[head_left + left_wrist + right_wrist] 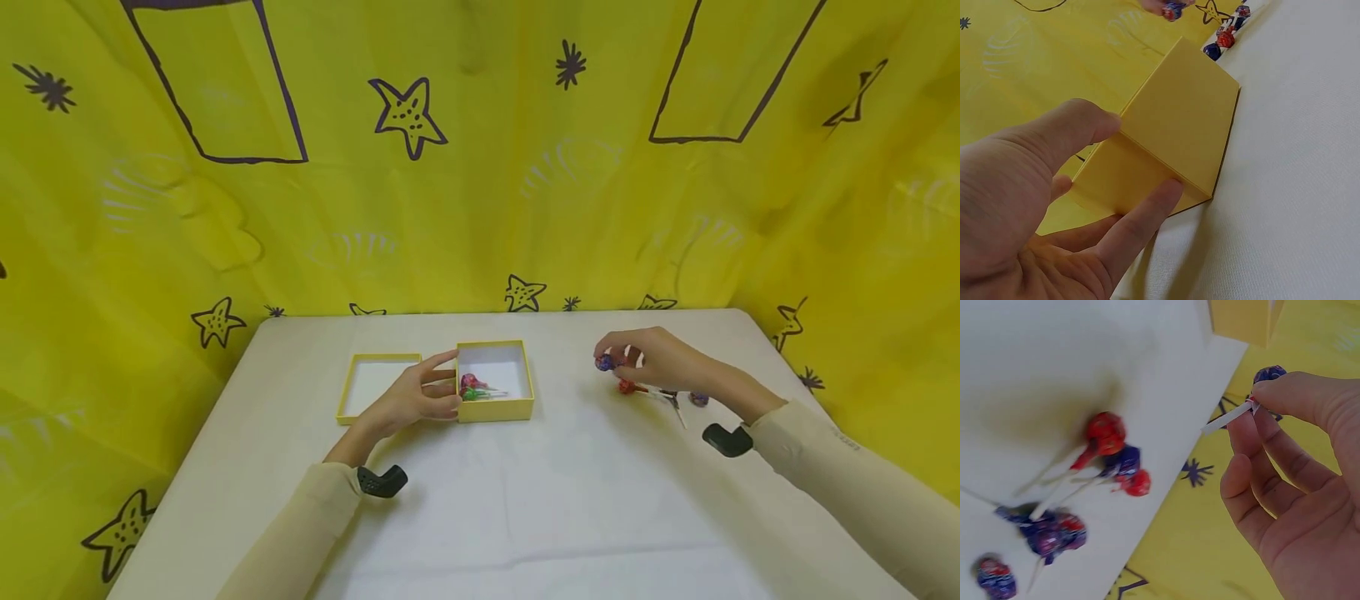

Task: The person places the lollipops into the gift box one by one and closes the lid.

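Observation:
My right hand (656, 357) pinches a lollipop in a blue and purple wrapper (1270, 374) between thumb and fingers, its white stick (1227, 417) pointing away from the palm. It is raised over the right of the table, by a group of wrapped lollipops: a red one (1106, 432), purple ones (1047, 537) and others. My left hand (408, 400) touches the left wall of an open yellow box (498, 410), fingers mostly straight along it and thumb near its upper edge (1110, 125). Inside the box lie a pink lollipop (470, 381) and a green one (472, 394).
A shallow yellow lid (344, 390) with a white inside lies left of the box, partly behind my left hand. White cloth covers the table (525, 500). A yellow curtain (480, 208) with drawn stars hangs around its back and sides.

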A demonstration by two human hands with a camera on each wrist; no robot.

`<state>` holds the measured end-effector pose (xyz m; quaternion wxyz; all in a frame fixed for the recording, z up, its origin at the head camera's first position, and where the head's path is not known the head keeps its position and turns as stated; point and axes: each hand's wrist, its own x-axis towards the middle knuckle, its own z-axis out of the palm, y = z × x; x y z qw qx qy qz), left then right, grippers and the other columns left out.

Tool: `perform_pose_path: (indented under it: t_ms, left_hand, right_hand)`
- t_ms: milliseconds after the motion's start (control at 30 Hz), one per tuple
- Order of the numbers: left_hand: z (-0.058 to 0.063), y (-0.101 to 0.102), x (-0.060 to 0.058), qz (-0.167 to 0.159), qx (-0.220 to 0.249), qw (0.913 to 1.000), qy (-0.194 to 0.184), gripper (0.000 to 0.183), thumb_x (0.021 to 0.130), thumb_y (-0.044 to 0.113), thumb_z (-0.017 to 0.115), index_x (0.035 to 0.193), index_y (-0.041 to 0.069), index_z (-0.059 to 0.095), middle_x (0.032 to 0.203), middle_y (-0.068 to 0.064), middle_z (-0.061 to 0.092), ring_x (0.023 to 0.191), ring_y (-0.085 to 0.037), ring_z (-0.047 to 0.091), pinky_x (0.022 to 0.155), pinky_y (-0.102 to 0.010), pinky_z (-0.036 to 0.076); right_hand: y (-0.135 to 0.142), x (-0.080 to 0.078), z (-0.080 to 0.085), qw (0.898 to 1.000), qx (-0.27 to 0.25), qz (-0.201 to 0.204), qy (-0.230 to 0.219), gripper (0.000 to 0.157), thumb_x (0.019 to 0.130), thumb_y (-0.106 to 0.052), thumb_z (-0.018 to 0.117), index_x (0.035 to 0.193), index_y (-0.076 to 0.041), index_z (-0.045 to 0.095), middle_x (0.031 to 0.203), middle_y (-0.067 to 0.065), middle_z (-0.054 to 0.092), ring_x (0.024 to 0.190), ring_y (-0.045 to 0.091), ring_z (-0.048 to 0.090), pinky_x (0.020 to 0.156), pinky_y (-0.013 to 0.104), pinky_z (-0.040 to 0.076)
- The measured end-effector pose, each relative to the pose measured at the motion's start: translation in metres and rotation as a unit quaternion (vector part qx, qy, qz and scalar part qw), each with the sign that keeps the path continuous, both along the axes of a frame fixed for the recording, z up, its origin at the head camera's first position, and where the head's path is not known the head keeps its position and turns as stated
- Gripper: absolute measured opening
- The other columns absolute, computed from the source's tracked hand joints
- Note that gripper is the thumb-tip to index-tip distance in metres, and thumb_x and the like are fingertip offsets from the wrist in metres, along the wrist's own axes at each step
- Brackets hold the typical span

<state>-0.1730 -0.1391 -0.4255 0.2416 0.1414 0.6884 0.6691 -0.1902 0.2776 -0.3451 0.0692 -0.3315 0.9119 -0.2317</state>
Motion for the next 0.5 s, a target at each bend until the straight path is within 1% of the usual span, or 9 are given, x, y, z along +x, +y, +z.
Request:
perform_pose_path:
  t_ms: [133, 233, 400, 500]
  left_hand:
    - [0.002, 0.001, 0.001, -0.001, 0.003, 1.0, -0.004, 0.087, 0.094, -0.004, 0.072, 0.164, 0.012, 0.024, 0.158, -0.031, 0.033, 0.14, -0.046, 0.045, 0.094, -0.049, 0.059]
    - [0.002, 0.001, 0.002, -0.002, 0.005, 1.0, -0.002, 0.086, 0.094, -0.004, 0.071, 0.164, 0.011, 0.023, 0.159, -0.032, 0.032, 0.14, -0.047, 0.044, 0.094, -0.049, 0.059]
    - [0.003, 0.001, 0.002, -0.005, 0.002, 1.0, 0.003, 0.086, 0.094, -0.003, 0.071, 0.164, 0.01, 0.022, 0.16, -0.031, 0.03, 0.141, -0.048, 0.042, 0.094, -0.048, 0.059]
    - [0.002, 0.001, 0.001, -0.004, -0.001, 1.0, 0.006, 0.087, 0.094, -0.003, 0.071, 0.164, 0.011, 0.023, 0.16, -0.031, 0.03, 0.141, -0.048, 0.043, 0.093, -0.048, 0.06]
  right_hand:
    - [-0.017, -0.009, 0.007, 1.0, -0.002, 0.011, -0.001, 0.033, 0.091, 0.001, 0.074, 0.12, -0.013, 0.07, 0.104, 0.003, 0.073, 0.079, 0.014, 0.065, 0.066, 0.025, 0.059]
    - [-0.03, -0.015, 0.011, 1.0, -0.005, 0.016, -0.006, 0.032, 0.093, 0.0, 0.073, 0.121, -0.015, 0.07, 0.107, 0.004, 0.074, 0.081, 0.016, 0.066, 0.066, 0.025, 0.059]
    - [-0.051, -0.023, 0.016, 1.0, -0.014, 0.019, -0.018, 0.033, 0.093, -0.001, 0.071, 0.124, -0.014, 0.069, 0.11, 0.006, 0.073, 0.088, 0.02, 0.069, 0.071, 0.03, 0.061]
    - [-0.064, -0.027, 0.018, 0.999, -0.029, 0.024, -0.023, 0.034, 0.093, 0.0, 0.071, 0.125, -0.013, 0.069, 0.109, 0.007, 0.073, 0.088, 0.022, 0.069, 0.074, 0.033, 0.062]
